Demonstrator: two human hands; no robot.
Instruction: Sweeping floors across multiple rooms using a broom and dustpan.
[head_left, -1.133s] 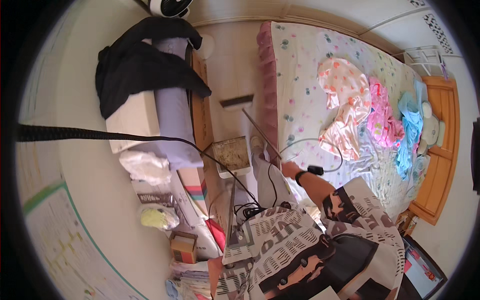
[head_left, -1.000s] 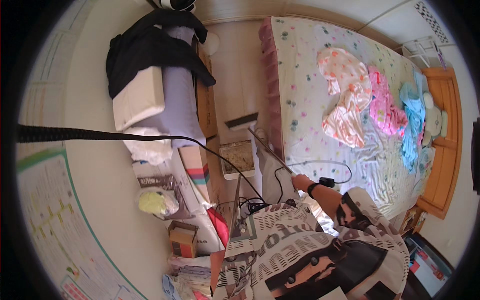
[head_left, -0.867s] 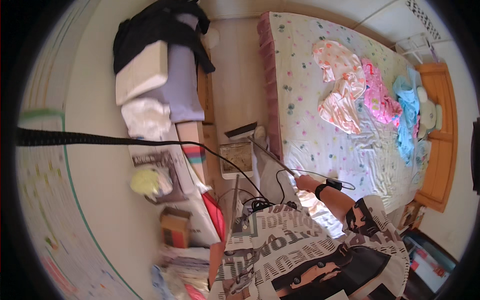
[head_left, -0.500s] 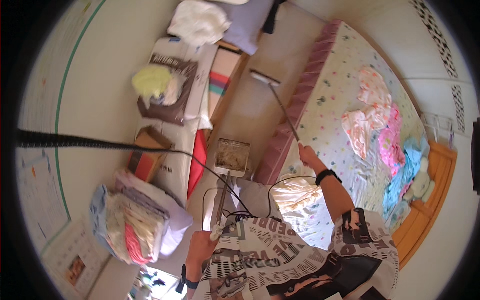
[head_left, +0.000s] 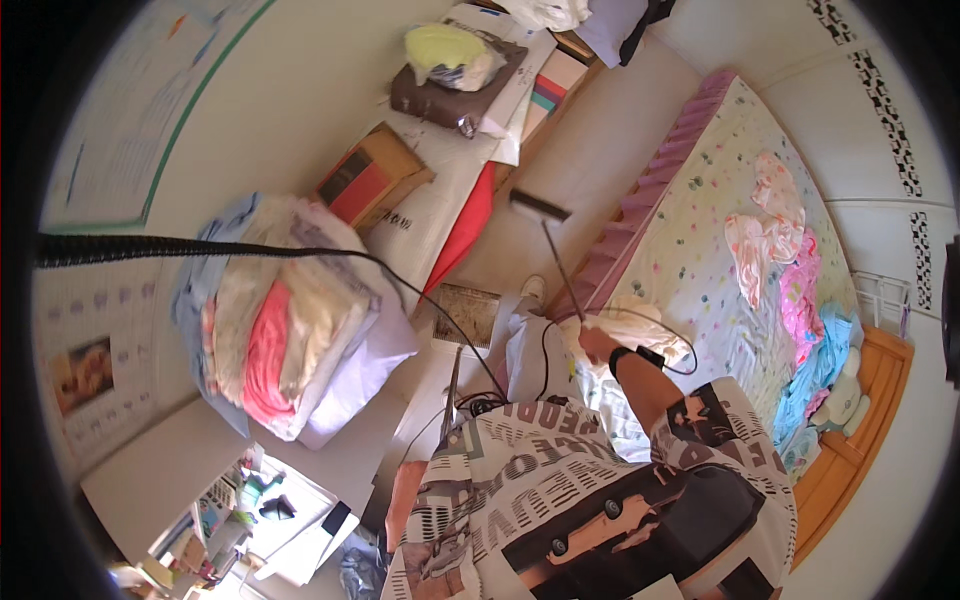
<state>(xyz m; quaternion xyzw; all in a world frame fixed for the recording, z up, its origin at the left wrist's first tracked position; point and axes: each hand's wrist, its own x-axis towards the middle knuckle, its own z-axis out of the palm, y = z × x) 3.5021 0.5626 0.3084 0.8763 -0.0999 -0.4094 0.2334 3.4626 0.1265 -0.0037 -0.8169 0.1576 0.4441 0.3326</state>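
Note:
My right hand (head_left: 598, 345) is closed around the handle of a long broom (head_left: 562, 270). Its wide dark head lies on the floor between the bed and the boxes. Below and left of it, a long-handled dustpan (head_left: 465, 318) rests on the floor, with brown dirt or stains inside. Its handle rises toward my left hand (head_left: 404, 492), low beside my body. My shirt covers most of that hand's fingers and the top of the handle; the handle still leans as when the hand gripped it. My shoe (head_left: 533, 289) shows beside the dustpan.
A bed (head_left: 680, 240) with a flowered sheet and pink skirt stands right, with clothes on it. Left are white boxes (head_left: 440, 180), a brown carton (head_left: 372, 178), a red cloth (head_left: 463, 235) and a clothes pile (head_left: 290, 320). A black cable (head_left: 410, 290) crosses the view.
The broom has come nearer to me along the floor, and my right hand has drawn back toward my body. My view has shifted, showing more on the left; my left hand is more hidden.

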